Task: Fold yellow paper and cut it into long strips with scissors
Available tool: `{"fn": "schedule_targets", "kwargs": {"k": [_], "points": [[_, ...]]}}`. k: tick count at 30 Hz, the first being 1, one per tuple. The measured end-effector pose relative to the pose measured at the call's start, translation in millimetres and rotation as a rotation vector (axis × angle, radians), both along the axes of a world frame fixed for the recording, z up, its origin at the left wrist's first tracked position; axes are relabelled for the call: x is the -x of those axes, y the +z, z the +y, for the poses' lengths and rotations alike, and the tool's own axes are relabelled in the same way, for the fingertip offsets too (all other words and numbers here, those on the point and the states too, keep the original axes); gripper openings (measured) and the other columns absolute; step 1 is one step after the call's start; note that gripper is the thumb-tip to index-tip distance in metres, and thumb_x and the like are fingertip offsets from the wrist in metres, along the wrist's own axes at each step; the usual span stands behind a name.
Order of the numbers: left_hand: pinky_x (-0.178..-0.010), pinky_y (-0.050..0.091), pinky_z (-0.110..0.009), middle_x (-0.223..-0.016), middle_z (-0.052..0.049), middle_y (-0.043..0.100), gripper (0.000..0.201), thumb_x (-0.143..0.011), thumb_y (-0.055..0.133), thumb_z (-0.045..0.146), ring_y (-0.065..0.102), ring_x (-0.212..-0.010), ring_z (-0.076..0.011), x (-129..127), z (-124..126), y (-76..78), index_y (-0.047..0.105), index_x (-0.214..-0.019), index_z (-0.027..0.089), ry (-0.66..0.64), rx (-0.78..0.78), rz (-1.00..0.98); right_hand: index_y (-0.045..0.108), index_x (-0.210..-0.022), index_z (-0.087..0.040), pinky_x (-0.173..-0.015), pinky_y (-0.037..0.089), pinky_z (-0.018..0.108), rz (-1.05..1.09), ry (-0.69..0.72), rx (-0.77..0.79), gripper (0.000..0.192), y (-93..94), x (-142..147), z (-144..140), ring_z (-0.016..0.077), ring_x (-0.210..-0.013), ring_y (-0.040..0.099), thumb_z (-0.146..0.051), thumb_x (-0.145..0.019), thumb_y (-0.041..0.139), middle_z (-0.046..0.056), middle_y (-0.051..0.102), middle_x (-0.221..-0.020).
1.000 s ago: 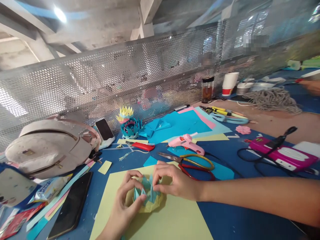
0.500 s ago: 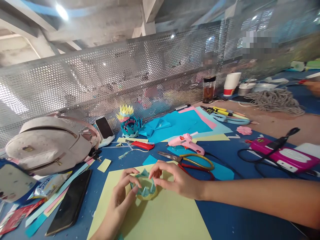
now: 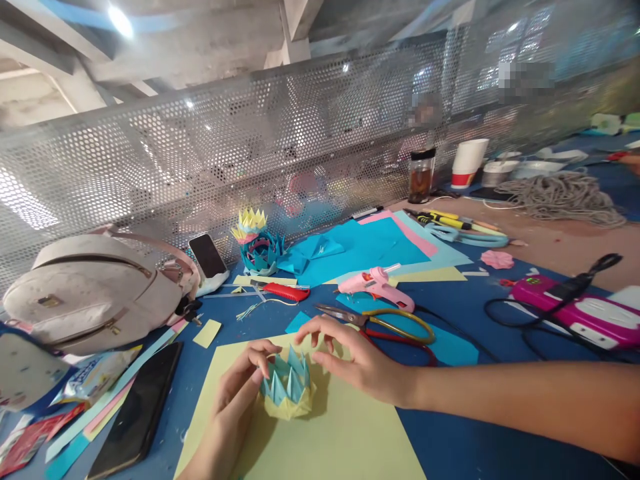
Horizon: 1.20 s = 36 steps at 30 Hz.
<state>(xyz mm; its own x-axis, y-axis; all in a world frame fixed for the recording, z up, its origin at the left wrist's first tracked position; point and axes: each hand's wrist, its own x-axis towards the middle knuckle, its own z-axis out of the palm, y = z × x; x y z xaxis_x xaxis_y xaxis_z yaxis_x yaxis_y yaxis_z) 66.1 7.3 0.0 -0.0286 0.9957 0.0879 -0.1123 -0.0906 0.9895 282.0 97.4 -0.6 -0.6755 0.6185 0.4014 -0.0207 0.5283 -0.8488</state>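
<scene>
From the head camera, the left hand (image 3: 235, 407) has its fingers (image 3: 263, 353) curled against the near-left side of a small paper crown (image 3: 289, 392), blue points inside a yellow base, gripping it between thumb and fingertips. The crown sits on a pale yellow sheet (image 3: 340, 433) lying on the blue bench (image 3: 470, 440). The right hand (image 3: 357, 363) arches just beyond the crown, its fingers spread and loosely bent, their tips hovering at the crown's far rim; whether they touch it cannot be told. Just past the right fingers lie scissors (image 3: 390, 323), and beyond those a pink glue gun (image 3: 375, 287). Well left of the left fingers lies a dark phone (image 3: 137, 413).
</scene>
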Motion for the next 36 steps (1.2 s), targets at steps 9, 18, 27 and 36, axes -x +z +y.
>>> {"fn": "schedule_targets", "kwargs": {"k": [9,18,27,36], "points": [[-0.103,0.042,-0.039,-0.130,-0.009,0.058,0.025,-0.092,0.058,0.046,0.048,-0.130,-0.0306,1.0,0.1,0.3,0.070,-0.090,0.024,0.147,-0.073,0.349,0.067,-0.086,-0.023,-0.101,0.038,0.041,-0.087,-0.016,-0.067,0.010,0.7,2.6,3.0,0.0203,-0.104,0.053,-0.030,-0.093,0.064,0.003,0.061,-0.103],[-0.109,0.035,-0.058,-0.145,-0.008,0.045,0.017,-0.090,0.061,0.037,0.041,-0.134,-0.0377,-5.3,-4.1,-8.9,0.075,-0.086,0.030,0.071,-0.237,0.792,0.070,-0.081,-0.023,-0.105,0.035,0.042,-0.022,0.002,-0.149,0.005,2.5,5.5,-1.7,0.0206,-0.106,0.054,-0.019,-0.084,0.070,0.003,0.062,-0.110],[-0.113,0.027,-0.059,-0.149,-0.008,0.040,0.028,-0.094,0.051,0.044,0.036,-0.138,-0.0369,-2.6,-7.0,-0.9,0.067,-0.082,0.024,0.051,-0.141,0.628,0.065,-0.103,-0.025,-0.110,0.032,0.044,-0.100,-0.013,-0.142,0.015,2.0,4.6,0.1,0.0212,-0.118,0.049,-0.017,-0.094,0.056,0.005,0.059,-0.117],[-0.109,0.034,-0.058,-0.144,-0.010,0.043,0.022,-0.095,0.051,0.041,0.039,-0.136,-0.0339,-4.6,-10.9,-3.0,0.065,-0.105,0.028,0.201,-0.294,0.791,0.069,-0.082,-0.021,-0.115,0.022,0.047,-0.106,-0.057,-0.183,0.005,-0.5,5.8,-0.3,0.0204,-0.114,0.052,-0.021,-0.085,0.073,0.003,0.061,-0.114]]}}
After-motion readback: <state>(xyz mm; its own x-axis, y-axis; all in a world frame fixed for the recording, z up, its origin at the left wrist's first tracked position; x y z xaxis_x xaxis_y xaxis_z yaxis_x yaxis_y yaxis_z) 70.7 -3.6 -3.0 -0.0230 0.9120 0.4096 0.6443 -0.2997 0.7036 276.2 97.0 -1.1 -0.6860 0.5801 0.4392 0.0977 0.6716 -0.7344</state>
